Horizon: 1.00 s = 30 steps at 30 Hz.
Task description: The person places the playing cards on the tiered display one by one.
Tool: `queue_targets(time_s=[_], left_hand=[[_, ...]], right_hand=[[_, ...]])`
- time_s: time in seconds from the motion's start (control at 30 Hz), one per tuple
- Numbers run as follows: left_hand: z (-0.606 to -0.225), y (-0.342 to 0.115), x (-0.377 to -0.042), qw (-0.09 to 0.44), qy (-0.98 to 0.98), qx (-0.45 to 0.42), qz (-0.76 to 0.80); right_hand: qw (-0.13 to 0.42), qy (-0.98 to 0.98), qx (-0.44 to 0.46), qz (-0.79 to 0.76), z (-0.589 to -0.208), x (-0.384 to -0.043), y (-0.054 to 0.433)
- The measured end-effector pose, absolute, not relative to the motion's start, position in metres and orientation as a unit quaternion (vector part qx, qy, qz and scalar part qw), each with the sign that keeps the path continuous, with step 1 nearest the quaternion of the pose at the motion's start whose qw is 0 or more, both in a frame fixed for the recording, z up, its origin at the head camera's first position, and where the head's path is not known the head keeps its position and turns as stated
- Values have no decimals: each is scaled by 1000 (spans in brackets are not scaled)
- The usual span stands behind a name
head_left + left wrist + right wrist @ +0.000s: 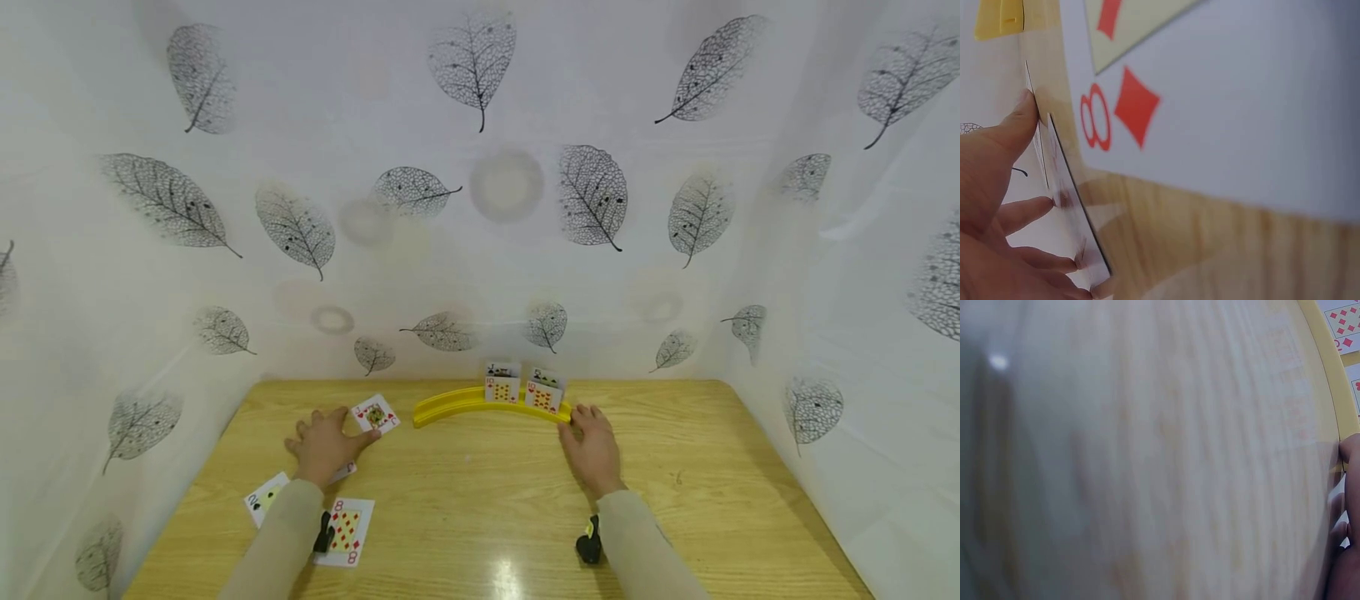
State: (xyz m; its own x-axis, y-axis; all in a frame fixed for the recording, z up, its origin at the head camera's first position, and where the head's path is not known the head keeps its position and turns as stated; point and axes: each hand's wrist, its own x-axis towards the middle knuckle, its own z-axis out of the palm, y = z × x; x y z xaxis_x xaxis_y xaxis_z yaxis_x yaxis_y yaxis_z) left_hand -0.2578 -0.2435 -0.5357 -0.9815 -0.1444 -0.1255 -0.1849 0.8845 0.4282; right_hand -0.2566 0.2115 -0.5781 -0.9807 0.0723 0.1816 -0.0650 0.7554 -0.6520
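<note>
1. Jack of hearts (377,413) lies on the desk (480,500), to the far right of the left hand (324,447), which is the nearer one; its long axis slants from far left to near right.
2. That hand is spread, thumb touching the card's near edge.
3. Yellow holder (450,403) stands apart, right of the card; the right hand (595,450) pinches its right end.
4. Card's look: face up, white, red corner marks, patterned figure.

A curtained-off nook in here, home or studio I can't tell: white leaf-print curtain (495,271) hangs beyond the left hand (324,446) and right hand (594,452) and down either side of the wood-grain desk (465,492).
</note>
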Motion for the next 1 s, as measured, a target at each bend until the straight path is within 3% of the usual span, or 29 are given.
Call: queue_targets(time_s=[1.0], left_hand=[[-526,-247,-262,70,960,-77,259]], right_hand=[[89,-933,-2,349,-576,-261,214]])
